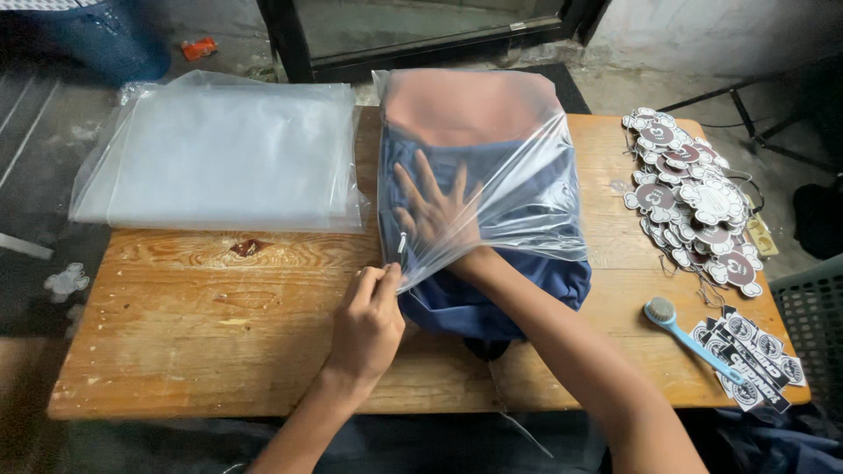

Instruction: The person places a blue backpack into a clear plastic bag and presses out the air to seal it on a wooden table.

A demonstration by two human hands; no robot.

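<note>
Worktop (219, 351) of worn wood stands on concrete floor; the clear bag (527, 158) holds a blue garment (492, 303). Left hand (369, 325) pinches the bag's edge, right hand (435, 211) (fingers spread) lies flat inside.

Worn wooden table (219, 351) on grey concrete floor (694, 70), dark-framed glass door (421, 31) beyond its far edge, dim flat light.

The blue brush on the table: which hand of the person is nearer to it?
The right hand, although it is inside the clear plastic bag, left of the blue brush. The left hand pinches the bag's edge, farther left.
</note>
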